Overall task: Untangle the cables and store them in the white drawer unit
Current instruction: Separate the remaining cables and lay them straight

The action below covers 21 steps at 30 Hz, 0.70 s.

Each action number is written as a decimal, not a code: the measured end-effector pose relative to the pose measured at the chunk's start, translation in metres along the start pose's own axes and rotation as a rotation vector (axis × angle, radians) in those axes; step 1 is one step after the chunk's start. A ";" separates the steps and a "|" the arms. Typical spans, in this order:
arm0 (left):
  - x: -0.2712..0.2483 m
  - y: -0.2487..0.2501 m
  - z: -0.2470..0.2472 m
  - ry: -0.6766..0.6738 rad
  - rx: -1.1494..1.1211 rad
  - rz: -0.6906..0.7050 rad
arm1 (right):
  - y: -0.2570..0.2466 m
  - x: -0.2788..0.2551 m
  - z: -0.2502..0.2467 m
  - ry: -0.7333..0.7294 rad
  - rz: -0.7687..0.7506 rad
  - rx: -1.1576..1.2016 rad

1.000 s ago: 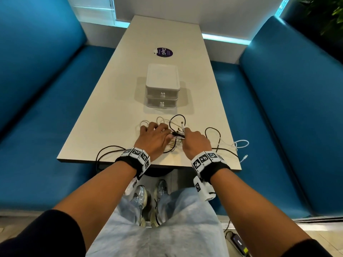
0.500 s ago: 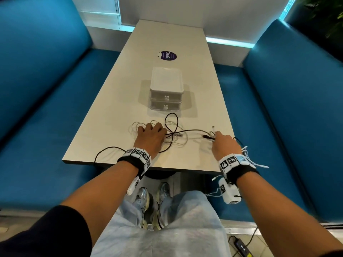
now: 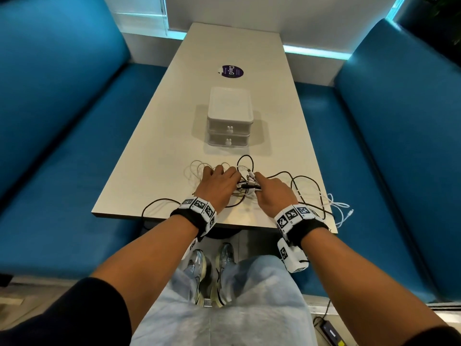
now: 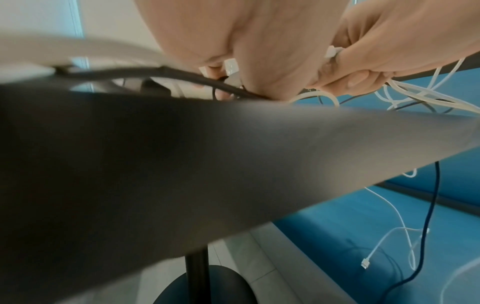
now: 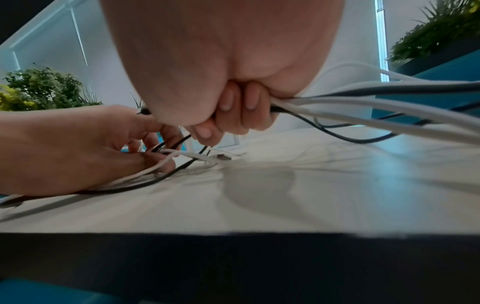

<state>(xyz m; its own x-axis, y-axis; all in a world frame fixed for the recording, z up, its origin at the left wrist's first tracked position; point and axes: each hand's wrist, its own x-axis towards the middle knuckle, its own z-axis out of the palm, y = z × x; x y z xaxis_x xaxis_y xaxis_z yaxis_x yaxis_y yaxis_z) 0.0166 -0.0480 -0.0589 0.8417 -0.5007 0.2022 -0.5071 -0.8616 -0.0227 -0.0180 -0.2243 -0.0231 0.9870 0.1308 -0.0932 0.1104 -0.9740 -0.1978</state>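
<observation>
On the table [image 3: 159, 156], black and white cables [image 3: 245, 182] knotted, loops sprawling

Long pale wood-grain rectangular table [image 3: 174, 126] on a black pedestal leg with a round black base [image 4: 197, 288], round purple sticker [image 3: 232, 71] near its far end. Blue padded booth benches flank it, one at left [image 3: 62, 116] and one at right [image 3: 399, 126], with a white wall [image 3: 274, 11] and frosted glass panel [image 3: 139, 11] behind, cyan light strip [image 3: 314, 51] along the wall's base. Pale tiled floor [image 4: 249, 257] below; green leafy plants [image 5: 439, 30] behind the right bench.
</observation>
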 end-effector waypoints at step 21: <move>-0.009 -0.014 0.002 -0.021 0.014 -0.053 | 0.054 -0.018 -0.017 0.061 0.385 0.041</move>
<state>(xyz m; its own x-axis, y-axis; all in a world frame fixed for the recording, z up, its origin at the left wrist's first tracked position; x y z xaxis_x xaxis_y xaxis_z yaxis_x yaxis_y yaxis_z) 0.0162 -0.0319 -0.0621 0.8709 -0.4562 0.1827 -0.4594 -0.8878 -0.0267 -0.0280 -0.2826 -0.0156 0.9605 -0.2556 -0.1102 -0.2732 -0.9413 -0.1981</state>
